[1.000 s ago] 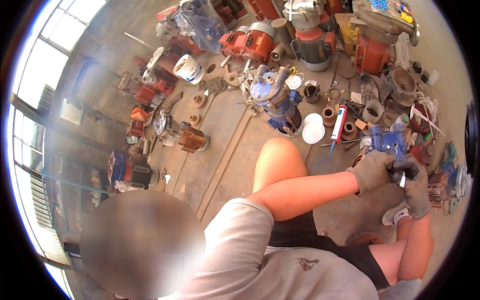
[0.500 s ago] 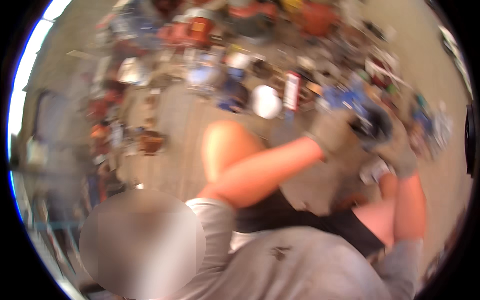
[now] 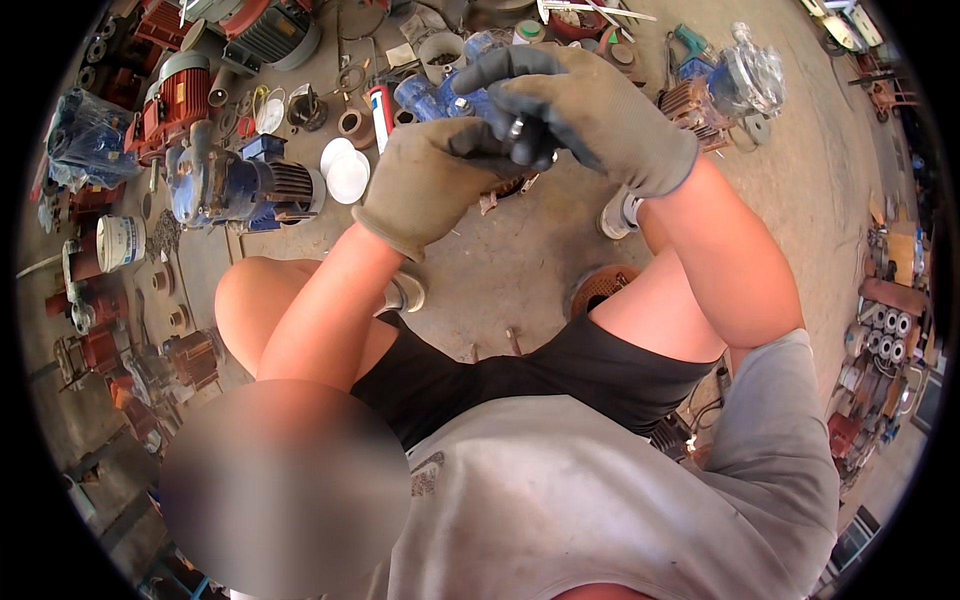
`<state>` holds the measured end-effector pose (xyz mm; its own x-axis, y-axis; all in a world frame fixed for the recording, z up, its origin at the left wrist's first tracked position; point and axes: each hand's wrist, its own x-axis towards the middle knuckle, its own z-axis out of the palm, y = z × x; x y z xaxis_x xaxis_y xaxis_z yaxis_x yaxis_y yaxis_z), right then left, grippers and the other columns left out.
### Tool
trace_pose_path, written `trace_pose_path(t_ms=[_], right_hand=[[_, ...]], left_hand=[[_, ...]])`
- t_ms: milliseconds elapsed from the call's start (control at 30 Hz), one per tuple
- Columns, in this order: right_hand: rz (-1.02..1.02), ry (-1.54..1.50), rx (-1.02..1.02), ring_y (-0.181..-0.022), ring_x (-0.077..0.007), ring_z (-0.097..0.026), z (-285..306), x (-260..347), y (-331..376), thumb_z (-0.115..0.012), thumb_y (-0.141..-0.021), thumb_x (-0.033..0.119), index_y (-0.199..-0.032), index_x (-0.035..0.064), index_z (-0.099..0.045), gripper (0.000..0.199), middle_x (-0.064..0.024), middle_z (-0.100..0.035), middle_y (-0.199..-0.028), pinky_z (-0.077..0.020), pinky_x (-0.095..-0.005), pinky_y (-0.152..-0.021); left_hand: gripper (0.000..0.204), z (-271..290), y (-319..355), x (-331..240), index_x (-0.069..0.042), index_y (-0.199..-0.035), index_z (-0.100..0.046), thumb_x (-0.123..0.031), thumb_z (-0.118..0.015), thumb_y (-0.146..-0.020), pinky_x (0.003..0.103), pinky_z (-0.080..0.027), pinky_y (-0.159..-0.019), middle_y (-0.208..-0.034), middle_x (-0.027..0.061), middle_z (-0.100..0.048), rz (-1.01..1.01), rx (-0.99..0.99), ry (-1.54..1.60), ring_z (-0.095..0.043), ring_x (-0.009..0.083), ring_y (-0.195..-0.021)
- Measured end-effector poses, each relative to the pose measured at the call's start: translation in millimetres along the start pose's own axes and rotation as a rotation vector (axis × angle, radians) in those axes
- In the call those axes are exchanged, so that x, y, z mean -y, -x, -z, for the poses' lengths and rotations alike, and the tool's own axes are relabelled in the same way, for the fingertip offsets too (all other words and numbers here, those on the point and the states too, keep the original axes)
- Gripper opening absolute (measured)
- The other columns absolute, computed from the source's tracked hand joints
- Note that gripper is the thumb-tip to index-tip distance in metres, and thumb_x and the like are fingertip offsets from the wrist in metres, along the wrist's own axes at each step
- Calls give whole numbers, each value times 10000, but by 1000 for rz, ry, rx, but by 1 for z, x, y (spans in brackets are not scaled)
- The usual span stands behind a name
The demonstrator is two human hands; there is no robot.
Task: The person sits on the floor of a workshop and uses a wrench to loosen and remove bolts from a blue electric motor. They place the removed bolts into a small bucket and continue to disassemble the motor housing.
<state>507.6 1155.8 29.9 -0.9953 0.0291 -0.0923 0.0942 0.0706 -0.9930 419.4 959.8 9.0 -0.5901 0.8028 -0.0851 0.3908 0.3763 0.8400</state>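
Compared with a second ago, raised much nearer the camera and toward the upper middle of the view, where before sat low at the right edge. Blur of half a second ago gone; sharp again.

Met together in worn work gloves: left hand (image 3: 430, 180) in a tan glove below, right hand (image 3: 590, 115) in a darker grey glove above and across it. Pinched between the fingertips of both: a small shiny metal piece (image 3: 516, 127), perhaps a nut or ring, too small to tell for certain. Closed on it from both sides, right forefinger stretched out leftward above.

Directly beyond the gloves, on the concrete floor (image 3: 520, 260), partly hidden by them: a blue pump body (image 3: 430, 95). Left of it, a red and white tube (image 3: 381, 105), then two white discs (image 3: 345, 172) just beside a blue motor pump (image 3: 235, 185). Near the floor's far left edge, a red motor (image 3: 175, 95). Toward the far right, a clear glassy housing (image 3: 750, 75) on a rusty finned motor (image 3: 690, 100). Below the hands, bare knees and black shorts, a sandalled foot (image 3: 620, 212) just right of the wrists.
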Motion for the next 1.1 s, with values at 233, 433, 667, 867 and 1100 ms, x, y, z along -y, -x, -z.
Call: trace_pose_path(t_ms=[233, 433, 667, 867, 1100], right_hand=[[46, -313, 227, -1047, -208, -769, -13, 1, -4, -701, -1006, 224, -1377, 83, -715, 398, -121, -781, -1228, -628, -374, -913], [752, 1284, -338, -873, -366, -743, -23, -3, 40, -717, -941, 86, -1398, -15, -678, 470, -184, -776, -1018, -577, -452, -817], [-41, 339, -19, -840, -196, -713, -41, 25, 84, -692, -939, 31, -1469, -12, -629, 535, -165, -748, -1152, -588, -321, -779], [207, 893, -204, -963, -282, -694, -11, 15, 68, -855, -856, 129, -1307, 57, -744, 469, -158, -736, -1178, -565, -400, -921], [167, 1110, -173, -935, -347, -643, -2, 15, 52, -898, -736, 315, -869, 34, -649, 398, -114, -662, -921, -491, -457, -846]], left_hand=[[187, 17, 14, 21, -24, -1052, -808, 4, -713, -893, 344, -602, -760, -910, 86, -808, -112, -74, 15, -758, 170, -827], [139, -12, 8, 31, -71, -998, -741, -155, -753, -888, 492, -588, -803, -949, 209, -760, -340, -163, -188, -743, 419, -893], [218, -57, 11, 25, -106, -1124, -721, -138, -687, -910, 522, -563, -819, -951, 182, -751, -341, -118, -70, -735, 410, -925], [226, -64, -5, 26, -64, -1108, -701, -182, -694, -916, 517, -562, -841, -941, 191, -747, -348, -6, -195, -734, 413, -936], [261, -52, 2, 11, -62, -1110, -669, -222, -699, -906, 506, -550, -876, -957, 181, -746, -350, 7, -176, -734, 398, -969]])
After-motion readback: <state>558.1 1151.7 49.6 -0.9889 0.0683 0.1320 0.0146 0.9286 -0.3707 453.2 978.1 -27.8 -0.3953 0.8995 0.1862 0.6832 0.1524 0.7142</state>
